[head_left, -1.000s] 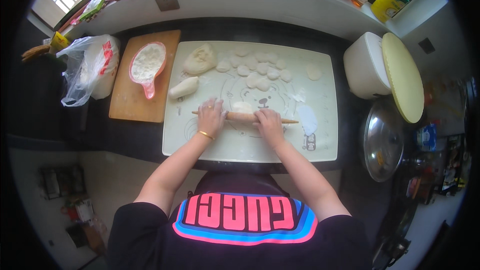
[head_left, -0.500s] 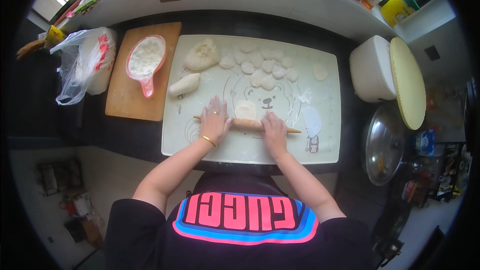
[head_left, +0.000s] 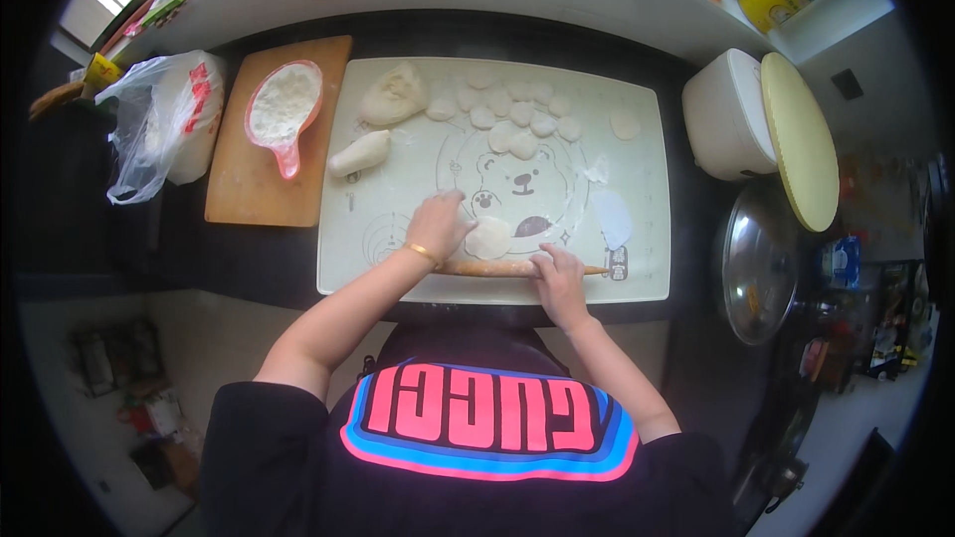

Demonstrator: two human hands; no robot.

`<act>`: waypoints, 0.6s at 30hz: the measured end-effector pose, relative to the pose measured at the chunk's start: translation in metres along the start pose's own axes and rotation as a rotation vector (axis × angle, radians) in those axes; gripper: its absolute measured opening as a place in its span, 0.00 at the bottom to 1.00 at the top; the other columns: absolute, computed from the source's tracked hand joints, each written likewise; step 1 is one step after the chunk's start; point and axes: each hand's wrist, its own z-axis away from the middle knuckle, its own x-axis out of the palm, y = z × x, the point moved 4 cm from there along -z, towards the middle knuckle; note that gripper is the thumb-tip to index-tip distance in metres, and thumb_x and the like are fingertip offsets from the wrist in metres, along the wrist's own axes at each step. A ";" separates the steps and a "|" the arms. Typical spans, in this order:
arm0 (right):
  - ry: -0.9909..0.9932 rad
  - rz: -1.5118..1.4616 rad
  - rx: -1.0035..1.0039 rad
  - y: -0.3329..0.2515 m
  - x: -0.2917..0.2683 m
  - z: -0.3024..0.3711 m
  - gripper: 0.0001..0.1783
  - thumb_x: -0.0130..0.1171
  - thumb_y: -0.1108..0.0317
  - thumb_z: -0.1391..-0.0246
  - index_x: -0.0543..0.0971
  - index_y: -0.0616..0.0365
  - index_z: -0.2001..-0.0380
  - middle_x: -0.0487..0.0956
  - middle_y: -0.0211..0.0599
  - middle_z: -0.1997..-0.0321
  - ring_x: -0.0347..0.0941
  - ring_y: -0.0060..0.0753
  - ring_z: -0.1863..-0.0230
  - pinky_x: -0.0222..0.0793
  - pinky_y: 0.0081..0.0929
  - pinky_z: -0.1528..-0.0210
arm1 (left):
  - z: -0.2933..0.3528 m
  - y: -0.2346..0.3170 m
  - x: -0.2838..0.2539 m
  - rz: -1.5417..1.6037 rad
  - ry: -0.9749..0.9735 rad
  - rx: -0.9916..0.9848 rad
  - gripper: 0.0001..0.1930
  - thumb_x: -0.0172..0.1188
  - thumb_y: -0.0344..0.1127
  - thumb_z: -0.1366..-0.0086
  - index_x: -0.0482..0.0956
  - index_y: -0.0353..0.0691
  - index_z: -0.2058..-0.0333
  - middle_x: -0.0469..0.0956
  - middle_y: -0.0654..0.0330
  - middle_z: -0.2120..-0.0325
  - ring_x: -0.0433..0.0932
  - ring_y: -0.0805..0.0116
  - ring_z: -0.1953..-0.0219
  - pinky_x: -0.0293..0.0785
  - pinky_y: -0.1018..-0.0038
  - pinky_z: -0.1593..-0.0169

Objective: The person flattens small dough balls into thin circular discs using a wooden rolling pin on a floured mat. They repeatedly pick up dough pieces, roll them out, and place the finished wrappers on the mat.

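Dough round laid bare at six o'clock, rolling pin drawn back

Clock set on the pale mat, twelve farthest from the person. Left to right:

Ten o'clock, off the mat: pink scoop of flour on a wooden board.

Nine o'clock: dough log. Between ten and eleven: larger dough lump.

Seven o'clock: left hand, fingers part-curled, thumb side against the round's left edge. Half a second ago it pressed on the pin; now it is off the roller. Whether it pinches the dough, cannot tell.

Six o'clock: the round, flat, its upper face showing. Pin lies just on its near side; contact along that edge unclear. Reads as a pause between rolling strokes, dough free to be handled.

Twelve o'clock: cluster of small discs, several touching.

Five o'clock: right hand, closed over the pin's right part, now bearing the tool alone.

Toward four: white scraper. Two: lone disc.
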 end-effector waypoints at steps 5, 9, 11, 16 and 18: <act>-0.143 0.067 0.030 0.002 0.024 -0.020 0.35 0.60 0.67 0.56 0.61 0.56 0.42 0.57 0.44 0.35 0.50 0.47 0.34 0.42 0.50 0.35 | 0.042 -0.015 0.012 -0.374 0.186 0.084 0.32 0.57 0.47 0.42 0.61 0.40 0.42 0.58 0.47 0.41 0.52 0.53 0.36 0.49 0.55 0.38; -0.174 0.250 0.235 0.023 0.039 -0.090 0.45 0.52 0.50 0.49 0.47 0.61 0.35 0.45 0.47 0.30 0.38 0.44 0.29 0.30 0.55 0.33 | -0.022 -0.026 -0.006 -0.413 0.433 0.163 0.33 0.55 0.46 0.41 0.59 0.40 0.40 0.53 0.48 0.38 0.47 0.51 0.34 0.45 0.55 0.36; -0.176 0.257 0.329 0.028 0.042 -0.099 0.46 0.51 0.47 0.49 0.47 0.61 0.35 0.44 0.49 0.30 0.36 0.44 0.29 0.30 0.56 0.34 | -0.048 -0.028 -0.014 -0.361 0.428 0.128 0.33 0.55 0.46 0.41 0.57 0.40 0.40 0.50 0.48 0.37 0.46 0.50 0.34 0.44 0.55 0.35; -0.242 0.234 0.284 0.013 0.044 -0.039 0.48 0.52 0.43 0.50 0.47 0.60 0.35 0.43 0.52 0.30 0.33 0.49 0.29 0.27 0.60 0.35 | -0.022 -0.022 -0.009 -0.255 0.220 0.271 0.33 0.55 0.45 0.41 0.56 0.39 0.39 0.48 0.47 0.37 0.45 0.47 0.34 0.43 0.54 0.35; -0.228 0.206 0.223 -0.005 0.034 -0.026 0.48 0.52 0.43 0.51 0.49 0.60 0.36 0.44 0.52 0.30 0.34 0.50 0.29 0.27 0.61 0.35 | -0.013 -0.023 -0.005 -0.282 0.139 0.311 0.33 0.54 0.45 0.40 0.57 0.38 0.40 0.49 0.46 0.37 0.45 0.47 0.34 0.44 0.54 0.35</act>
